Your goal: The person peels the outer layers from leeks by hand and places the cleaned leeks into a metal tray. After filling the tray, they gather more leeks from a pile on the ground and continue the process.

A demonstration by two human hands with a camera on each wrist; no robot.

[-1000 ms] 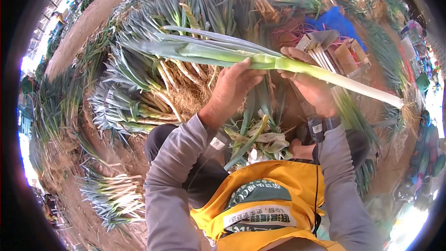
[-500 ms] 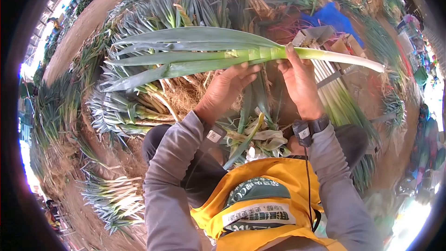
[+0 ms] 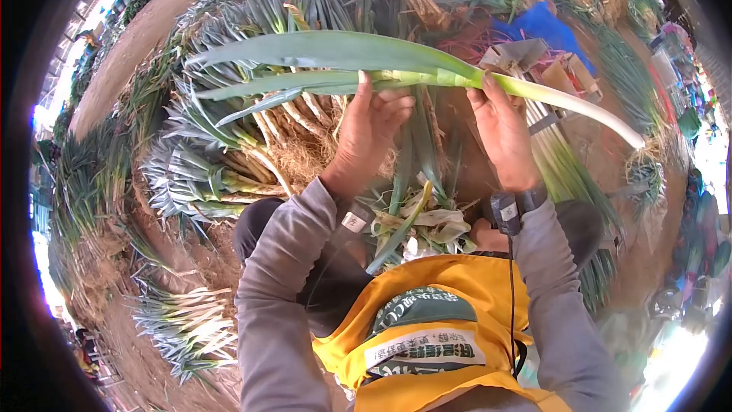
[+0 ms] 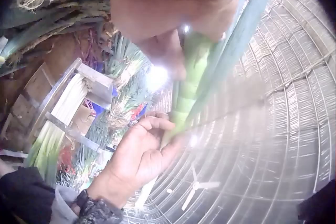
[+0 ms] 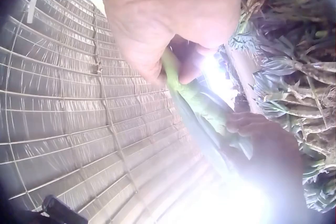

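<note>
A long leek [image 3: 564, 97] lies sideways across both hands in the head view, green leaves to the left, white shank and root end to the right. My left hand [image 3: 366, 130] holds it low on the leaves, thumb over the front. Farther along, my right hand [image 3: 503, 133] pinches the pale green stalk between thumb and fingers. In the left wrist view, the leek's layered green stalk [image 4: 191, 85] runs from the near left fingers down to the right hand [image 4: 136, 155]. Glare washes out part of the leaves in the right wrist view.
Rooted leeks [image 3: 305, 118] are heaped behind the left hand. Cleaned leeks [image 3: 560, 160] lie in a metal-framed rack [image 3: 518, 55] at the right. Stripped leaves [image 3: 431, 225] are piled between the legs, and a small leek bundle [image 3: 191, 328] rests on the ground at lower left.
The left hand has shifted left along the leek onto its leaves, its thumb now showing in front. The right hand's grip has turned, and the leek's root end rose, then dipped slightly.
</note>
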